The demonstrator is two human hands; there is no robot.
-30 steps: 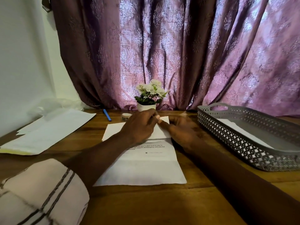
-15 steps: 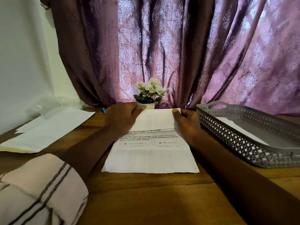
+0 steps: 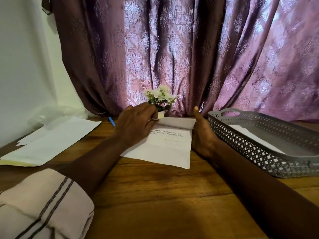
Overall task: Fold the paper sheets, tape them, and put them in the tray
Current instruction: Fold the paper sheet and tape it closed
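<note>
Head: sheet point(image 3: 170, 147) between left hand point(image 3: 136, 125), right hand point(image 3: 202, 135).

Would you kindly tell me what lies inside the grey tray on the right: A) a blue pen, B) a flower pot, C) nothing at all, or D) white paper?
D: white paper lies flat on the floor of the grey tray, along its near wall.

Your table point(image 3: 155, 195) is varnished wood with visible grain and a soft sheen. The printed sheet point(image 3: 165, 149) is matt white paper, creased, and so is the stack of sheets point(image 3: 57, 135). The tray point(image 3: 241, 140) looks like matt grey plastic, pierced in a lattice. The curtain point(image 3: 172, 49) is glossy patterned cloth, and your sleeve point(image 3: 43, 204) is dull striped cloth.
</note>
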